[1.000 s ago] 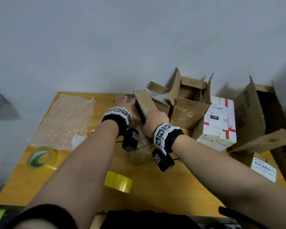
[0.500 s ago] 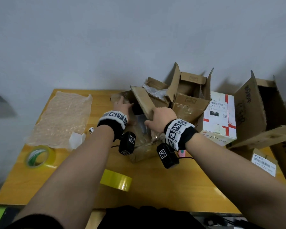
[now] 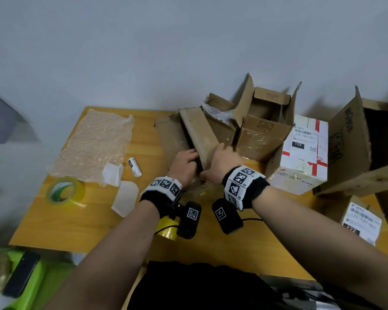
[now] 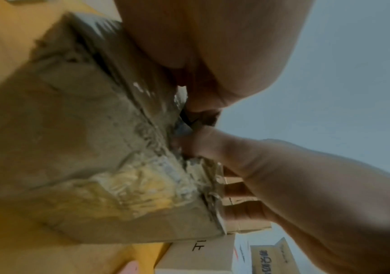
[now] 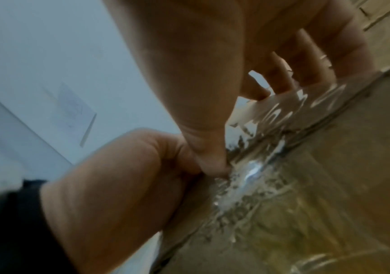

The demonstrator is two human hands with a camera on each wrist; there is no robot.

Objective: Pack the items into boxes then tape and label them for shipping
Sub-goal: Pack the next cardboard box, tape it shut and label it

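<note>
The left hand is now dropping back to the near end of the box, fingers curling over its left flap, where a moment ago it was reaching further in. The right hand is likewise sliding nearer, gripping the raised right flap by its near edge. Both flaps are closing together, so taping probably comes next. The box is sitting mid-table, directly under both hands, and its contents are hidden.

Both hands — left hand, right hand — apparently grip the taped box.
</note>
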